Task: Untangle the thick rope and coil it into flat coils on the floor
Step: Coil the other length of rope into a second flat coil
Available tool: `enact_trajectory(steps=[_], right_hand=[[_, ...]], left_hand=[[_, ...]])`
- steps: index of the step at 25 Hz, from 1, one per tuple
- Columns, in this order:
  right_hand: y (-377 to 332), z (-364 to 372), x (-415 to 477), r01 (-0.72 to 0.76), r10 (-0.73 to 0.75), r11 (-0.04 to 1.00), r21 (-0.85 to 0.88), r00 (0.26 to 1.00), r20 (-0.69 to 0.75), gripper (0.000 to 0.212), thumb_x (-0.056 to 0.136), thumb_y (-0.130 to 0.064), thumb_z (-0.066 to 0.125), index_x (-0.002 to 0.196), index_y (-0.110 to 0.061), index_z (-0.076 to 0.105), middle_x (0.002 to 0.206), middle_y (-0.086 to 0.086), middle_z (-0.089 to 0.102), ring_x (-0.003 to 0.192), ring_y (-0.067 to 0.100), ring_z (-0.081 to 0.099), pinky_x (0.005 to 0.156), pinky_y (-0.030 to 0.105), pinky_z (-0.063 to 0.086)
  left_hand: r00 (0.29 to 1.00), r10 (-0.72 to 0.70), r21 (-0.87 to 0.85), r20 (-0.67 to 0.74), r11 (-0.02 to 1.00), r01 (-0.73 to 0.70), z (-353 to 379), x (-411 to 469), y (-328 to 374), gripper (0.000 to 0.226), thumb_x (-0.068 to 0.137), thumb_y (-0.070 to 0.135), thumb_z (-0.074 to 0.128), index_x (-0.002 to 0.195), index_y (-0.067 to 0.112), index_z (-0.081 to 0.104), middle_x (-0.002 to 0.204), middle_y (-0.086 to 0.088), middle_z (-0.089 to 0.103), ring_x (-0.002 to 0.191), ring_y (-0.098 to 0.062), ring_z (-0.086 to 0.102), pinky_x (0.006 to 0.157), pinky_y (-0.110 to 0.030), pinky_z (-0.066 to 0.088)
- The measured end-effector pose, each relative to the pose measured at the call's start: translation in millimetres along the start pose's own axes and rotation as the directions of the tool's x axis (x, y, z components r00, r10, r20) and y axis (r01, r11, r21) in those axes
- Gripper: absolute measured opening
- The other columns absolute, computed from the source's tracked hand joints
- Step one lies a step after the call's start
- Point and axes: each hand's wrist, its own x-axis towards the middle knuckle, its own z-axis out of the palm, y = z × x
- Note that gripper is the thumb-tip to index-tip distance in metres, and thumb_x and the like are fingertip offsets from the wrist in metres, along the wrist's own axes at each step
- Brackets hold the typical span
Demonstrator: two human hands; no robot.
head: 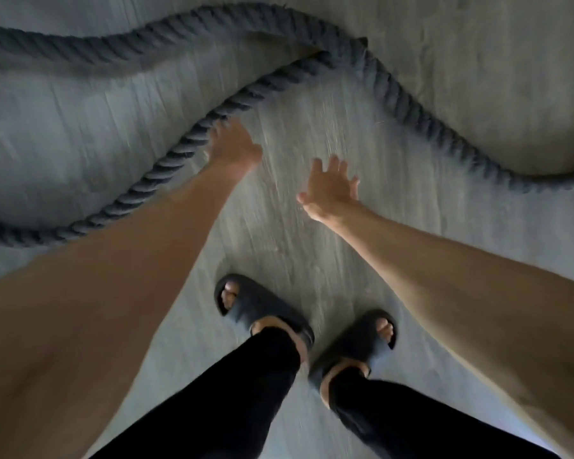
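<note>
A thick dark grey twisted rope (408, 104) lies in loose waves across the concrete floor. One strand runs from the upper left over the top and down to the right edge. Another strand (140, 190) runs from the lower left up to the centre, where it passes under the first. My left hand (234, 145) reaches down to this second strand, fingers curled at it; whether they close around it is blurred. My right hand (332, 187) hovers above bare floor with fingers spread, holding nothing.
My two feet in dark slide sandals (262, 309) (362, 342) stand on the grey concrete floor (312, 253), just below the hands. Rope strands border the floor patch on the left, top and right.
</note>
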Motion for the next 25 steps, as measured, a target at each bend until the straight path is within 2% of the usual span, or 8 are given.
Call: enact_trajectory(steps=[3,8,10,12,16,18,21,25], right_hand=[[32.7,33.5,69.3,-0.075,0.074,0.997,-0.008,0.996,-0.041,0.114,0.089,-0.059,0.063,0.159,-0.011,-0.014,0.162,0.028,-0.020,0.151,0.046,-0.014,0.118,0.069,0.000],[45.1,103.1,105.0,-0.057,0.065,0.996,0.063,0.990,-0.123,0.117,0.089,-0.052,0.066,0.158,-0.008,-0.018,0.160,0.027,-0.026,0.151,0.044,-0.018,0.121,0.064,0.002],[44.0,104.0,107.7,-0.036,0.047,0.998,0.060,0.981,-0.191,0.106,0.095,-0.049,0.061,0.159,-0.006,-0.012,0.162,0.030,-0.019,0.151,0.047,-0.010,0.123,0.061,0.006],[41.9,100.1,110.7,-0.038,0.087,0.986,0.160,0.947,-0.310,0.086,0.101,-0.047,0.052,0.160,-0.007,0.004,0.164,0.029,0.007,0.151,0.045,0.012,0.122,0.057,0.020],[33.2,57.0,133.1,-0.026,0.354,0.749,0.662,0.860,-0.367,0.069,0.102,-0.057,0.035,0.147,-0.005,0.033,0.147,0.022,0.046,0.136,0.038,0.044,0.107,0.049,0.037],[45.2,35.0,153.0,-0.053,0.381,0.735,0.676,0.858,-0.346,0.078,0.097,-0.063,0.042,0.150,-0.007,0.029,0.146,0.020,0.047,0.131,0.039,0.049,0.103,0.047,0.041],[50.2,28.9,162.1,-0.031,0.241,0.859,0.511,0.905,-0.350,0.084,0.097,-0.048,0.057,0.157,-0.008,0.013,0.148,0.019,0.045,0.129,0.039,0.052,0.096,0.045,0.046],[59.0,45.9,170.7,0.004,0.136,0.943,0.333,0.908,-0.395,0.081,0.101,-0.024,0.057,0.159,-0.004,0.003,0.156,0.022,0.034,0.133,0.041,0.048,0.097,0.046,0.048]], left_hand=[[0.988,0.031,0.044,-0.153,0.999,-0.025,31.2,54.0,-7.0,0.076,0.093,0.025,0.059,0.153,0.009,0.014,0.157,-0.019,0.019,0.145,-0.038,0.017,0.117,-0.052,0.023],[0.958,0.147,0.215,-0.245,0.972,-0.094,64.3,90.4,-15.6,0.086,0.093,0.044,0.059,0.156,0.017,0.007,0.159,-0.021,0.015,0.145,-0.042,0.018,0.113,-0.058,0.023],[0.968,0.131,0.228,-0.212,0.970,-0.081,56.7,95.8,-20.5,0.075,0.092,0.056,0.054,0.149,0.014,0.031,0.151,-0.022,0.029,0.138,-0.044,0.031,0.111,-0.058,0.029],[0.976,0.156,0.146,-0.151,0.980,-0.134,77.7,88.6,-23.0,0.066,0.089,0.063,0.053,0.128,0.010,0.056,0.131,-0.020,0.049,0.120,-0.040,0.050,0.101,-0.053,0.042],[0.912,0.394,0.187,-0.112,0.910,-0.370,144.6,44.0,-12.7,0.063,0.086,0.070,0.052,0.104,0.011,0.064,0.103,-0.015,0.068,0.098,-0.035,0.064,0.080,-0.039,0.050],[0.892,0.448,0.188,0.066,0.872,-0.452,145.4,44.9,11.5,0.063,0.084,0.071,0.053,0.090,0.009,0.063,0.086,-0.011,0.069,0.083,-0.031,0.066,0.071,-0.034,0.048],[0.787,0.396,0.179,0.473,0.831,-0.526,138.7,45.0,41.8,0.071,0.076,0.076,0.059,0.078,0.005,0.063,0.065,-0.004,0.069,0.057,-0.022,0.067,0.071,-0.032,0.055],[0.742,0.380,0.276,0.553,0.757,-0.593,127.8,60.3,52.1,0.065,0.081,0.075,0.054,0.092,0.012,0.067,0.084,-0.002,0.074,0.073,-0.018,0.073,0.068,-0.031,0.054]])
